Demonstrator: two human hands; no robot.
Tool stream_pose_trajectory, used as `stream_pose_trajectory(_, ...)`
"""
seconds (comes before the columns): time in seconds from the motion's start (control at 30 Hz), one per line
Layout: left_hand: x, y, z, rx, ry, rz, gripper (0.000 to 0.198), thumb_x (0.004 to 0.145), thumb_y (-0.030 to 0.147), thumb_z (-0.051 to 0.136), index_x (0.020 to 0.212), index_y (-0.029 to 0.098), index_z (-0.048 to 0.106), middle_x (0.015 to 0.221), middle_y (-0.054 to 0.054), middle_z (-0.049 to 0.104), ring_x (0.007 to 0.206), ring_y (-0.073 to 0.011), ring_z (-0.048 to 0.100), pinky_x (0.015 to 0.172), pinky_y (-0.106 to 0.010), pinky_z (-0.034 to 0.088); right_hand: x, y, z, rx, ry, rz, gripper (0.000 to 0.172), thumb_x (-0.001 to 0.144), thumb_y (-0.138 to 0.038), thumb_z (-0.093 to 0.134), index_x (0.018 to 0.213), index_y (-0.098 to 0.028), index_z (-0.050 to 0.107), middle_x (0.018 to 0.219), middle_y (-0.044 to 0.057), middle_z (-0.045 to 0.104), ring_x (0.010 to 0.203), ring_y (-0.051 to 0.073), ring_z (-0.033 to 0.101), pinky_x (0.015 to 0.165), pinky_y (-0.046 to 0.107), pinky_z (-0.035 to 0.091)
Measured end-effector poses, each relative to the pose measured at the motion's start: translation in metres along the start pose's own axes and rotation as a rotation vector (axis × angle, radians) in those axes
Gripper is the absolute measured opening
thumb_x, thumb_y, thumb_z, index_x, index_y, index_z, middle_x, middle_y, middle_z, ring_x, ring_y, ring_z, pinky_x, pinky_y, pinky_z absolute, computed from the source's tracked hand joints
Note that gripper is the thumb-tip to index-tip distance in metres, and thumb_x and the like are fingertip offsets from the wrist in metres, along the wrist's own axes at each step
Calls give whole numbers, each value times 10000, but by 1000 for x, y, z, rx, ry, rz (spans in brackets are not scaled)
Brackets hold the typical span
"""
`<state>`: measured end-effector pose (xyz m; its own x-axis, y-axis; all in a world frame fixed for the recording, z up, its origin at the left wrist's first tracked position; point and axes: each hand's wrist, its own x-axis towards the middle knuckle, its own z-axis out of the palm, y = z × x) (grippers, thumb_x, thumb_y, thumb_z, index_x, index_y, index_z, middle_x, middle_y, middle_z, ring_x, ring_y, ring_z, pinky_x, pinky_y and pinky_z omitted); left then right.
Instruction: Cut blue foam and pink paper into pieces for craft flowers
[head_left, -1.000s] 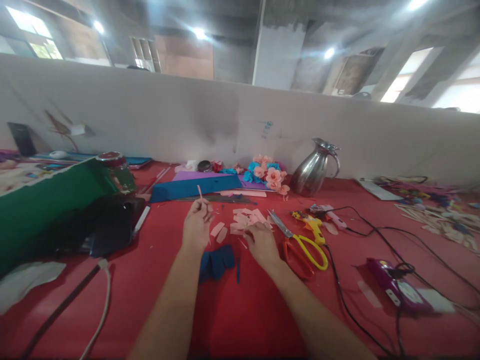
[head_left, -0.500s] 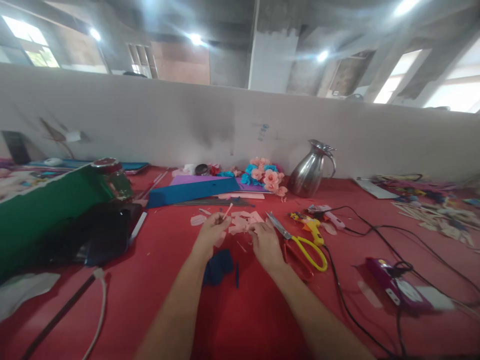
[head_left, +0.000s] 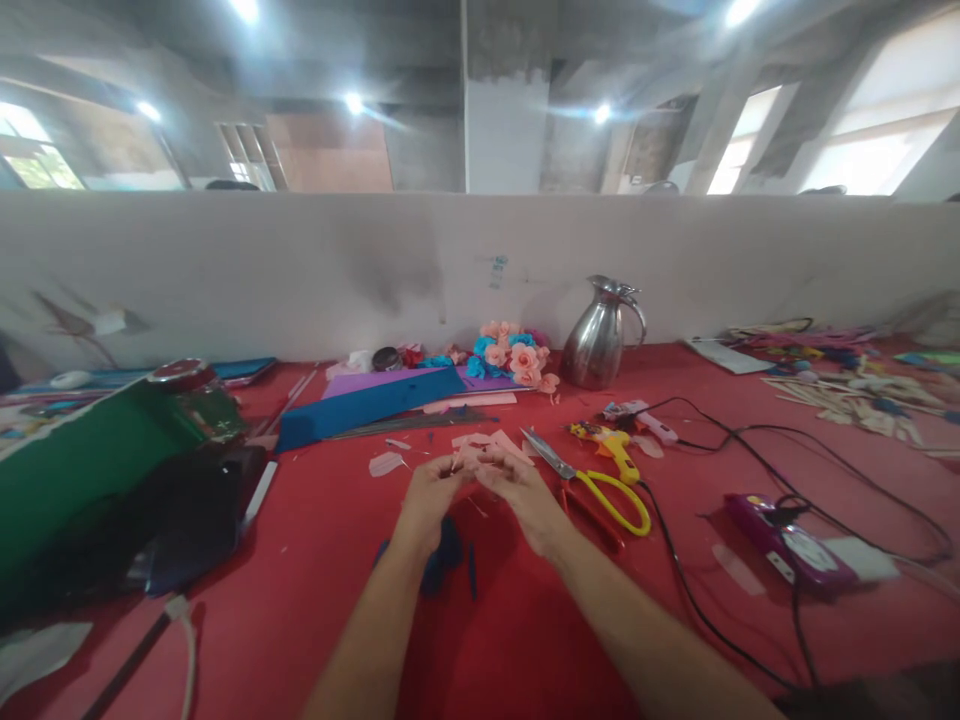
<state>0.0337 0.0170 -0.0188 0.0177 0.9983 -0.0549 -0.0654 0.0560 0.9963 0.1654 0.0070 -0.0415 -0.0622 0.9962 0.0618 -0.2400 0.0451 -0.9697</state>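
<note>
My left hand (head_left: 433, 497) and my right hand (head_left: 519, 492) meet above the red table, fingertips close together. Between their closed fingers is a small piece of pink crepe paper (head_left: 466, 458), mostly hidden by the fingers. Just beyond the hands lie cut pink paper pieces (head_left: 502, 440), and a loose pink petal (head_left: 385, 464) rests to their left. Dark blue paper pieces (head_left: 448, 560) are on the table below my left wrist. Yellow-handled scissors (head_left: 611, 500) lie right of my right hand, their blades pointing away to the left.
Behind are blue paper (head_left: 367, 407), pink and blue paper flowers (head_left: 517, 355) and a steel jug (head_left: 595, 340). To the right lie a yellow glue gun (head_left: 619, 455), a purple power strip (head_left: 795, 550) and trailing cables. A green board (head_left: 97, 460) and glass jar (head_left: 199, 405) stand left.
My hands have come together; earlier they were apart, with a thin pink paper piece in the left and the right among the cut pieces. The view has shifted slightly right.
</note>
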Motion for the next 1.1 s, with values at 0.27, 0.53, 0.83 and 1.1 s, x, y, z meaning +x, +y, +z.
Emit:
stream_pose_trajectory(0.27, -4, 3, 7, -111, -73, -94, 206, 565, 328, 743, 611, 149, 652, 497, 42, 513, 408, -47, 322, 427, -213, 230, 2, -3, -2, 98, 90, 23, 266, 634, -442, 701, 652, -179, 665, 632, -3, 603, 556, 119, 463, 544, 253, 369)
stream_pose_trajectory(0.53, -3, -1, 6, -41, -123, -140, 260, 569, 361, 741, 609, 141, 610, 449, 56, 458, 377, -25, 196, 413, -224, 107, 6, -1, -5, 84, 184, -32, 229, 632, -395, 710, 645, -171, 667, 657, -2, 624, 654, 140, 520, 688, 275, 400)
stream_pose_trajectory(0.83, -2, 2, 4, -16, -100, -124, 315, 554, 415, 742, 575, 143, 585, 445, 59, 441, 379, -28, 204, 412, -223, 120, 5, -2, -5, 48, 166, -80, 261, 717, -430, 632, 683, -175, 676, 711, 18, 649, 712, 161, 550, 731, 289, 418)
stream_pose_trajectory(1.1, -4, 3, 7, -28, -112, -111, 307, 551, 407, 740, 565, 158, 562, 443, 71, 421, 378, -33, 230, 403, -217, 141, 4, -4, -3, 65, 150, -55, 174, 625, -346, 705, 674, -186, 660, 694, 0, 633, 704, 159, 545, 714, 285, 416)
